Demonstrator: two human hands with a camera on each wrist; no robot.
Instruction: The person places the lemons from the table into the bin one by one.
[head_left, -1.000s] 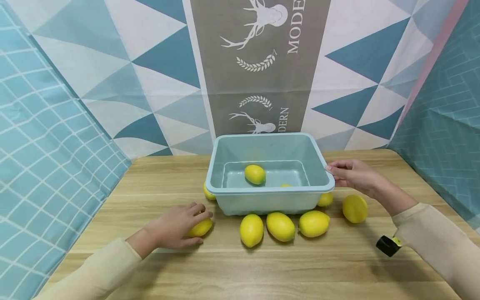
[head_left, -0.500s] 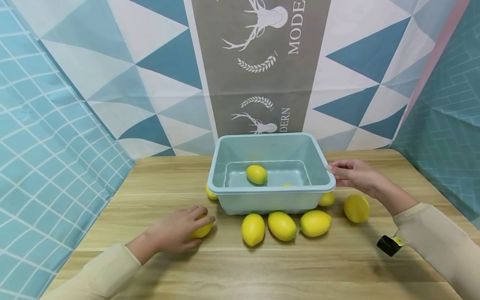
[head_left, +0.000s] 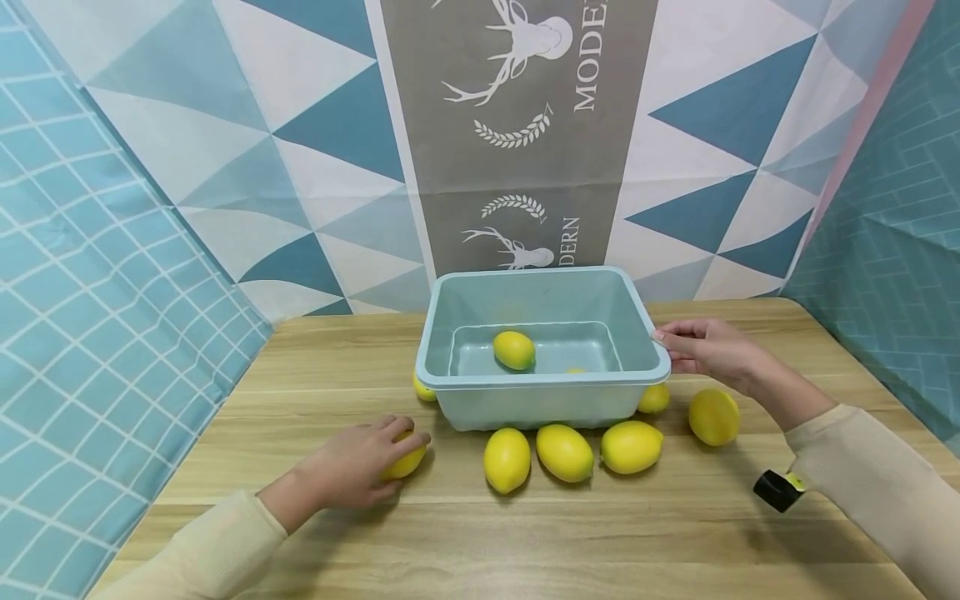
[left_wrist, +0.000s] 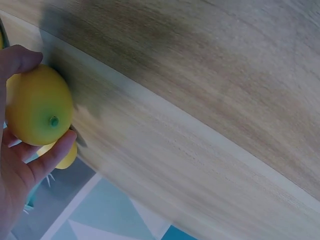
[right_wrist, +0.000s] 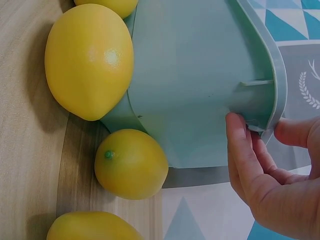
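My left hand [head_left: 351, 467] grips a yellow lemon [head_left: 409, 457] on the table, left of the light blue plastic bin [head_left: 525, 406]. In the left wrist view, thumb and fingers curl round this lemon [left_wrist: 42, 107], whose greenish tip faces the camera. At the bin's right end, my right hand [head_left: 708, 350] pinches the rim. The right wrist view shows that thumb over the rim [right_wrist: 280, 95] and the fingers beneath it against the outer wall. Inside the bin lies one lemon [head_left: 514, 351]; a second lemon [head_left: 575, 372] is mostly hidden by the front wall.
Three lemons line the bin's front, among them the middle lemon [head_left: 564, 453]. Others sit at its sides: one lemon [head_left: 424, 388] left, one lemon [head_left: 654, 398] by the right corner, one lemon [head_left: 713, 417] further right. A patterned cloth [head_left: 517, 167] stands behind the wooden table [head_left: 525, 542].
My left hand has closed further round the lemon, its thumb drawing in toward the fruit. The right hand keeps its hold on the bin's rim.
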